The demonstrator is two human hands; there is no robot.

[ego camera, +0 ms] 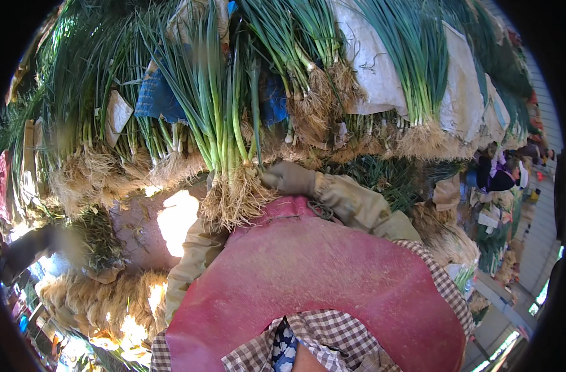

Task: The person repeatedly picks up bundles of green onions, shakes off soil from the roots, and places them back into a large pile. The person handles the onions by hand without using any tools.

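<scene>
A bunch of green onions [222, 125] with long green leaves and tangled pale roots stands upright in front of my red apron [320, 260]. Its roots and stalks hide most of my left hand [210, 181], of which only a sliver shows at the bunch's left side; how its fingers lie is hidden. My gloved right hand [290, 178] is at the right side of the bunch, its fingers curled around the lower end of a green stalk beside the roots.
More green onions [422, 93] lie in a long row ahead, roots towards me, with white sacking [371, 60] and blue woven cloth [160, 95] among them. Root-covered heaps [111, 297] stand at lower left. At far right is another person [497, 172].
</scene>
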